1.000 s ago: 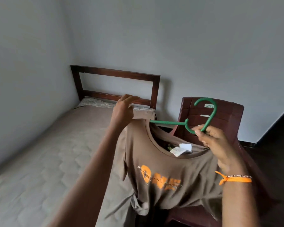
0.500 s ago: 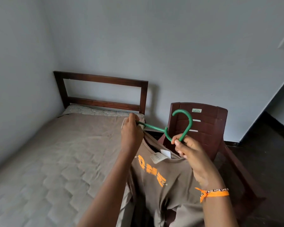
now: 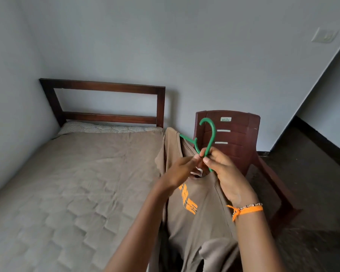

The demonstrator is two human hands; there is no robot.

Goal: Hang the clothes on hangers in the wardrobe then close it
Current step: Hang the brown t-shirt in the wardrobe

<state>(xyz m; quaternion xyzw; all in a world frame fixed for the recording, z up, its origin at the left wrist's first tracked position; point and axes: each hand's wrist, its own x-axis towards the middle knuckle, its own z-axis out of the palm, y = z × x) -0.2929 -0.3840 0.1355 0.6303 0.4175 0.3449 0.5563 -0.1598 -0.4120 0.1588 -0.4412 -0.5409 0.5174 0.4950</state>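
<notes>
Your arms are bare, no sleeves showing. On your right wrist you wear an orange thread band (image 3: 247,209), knotted with loose ends at its 9 o'clock side, and a thin beaded bracelet (image 3: 249,205) just above it.

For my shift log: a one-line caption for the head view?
Both hands, left and right, pinch a green hanger in a brown T-shirt beside the bed.

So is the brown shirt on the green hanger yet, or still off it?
On it. The green hanger runs inside the brown T-shirt's neck opening, hook poking out, and the shirt hangs down from it.
</notes>
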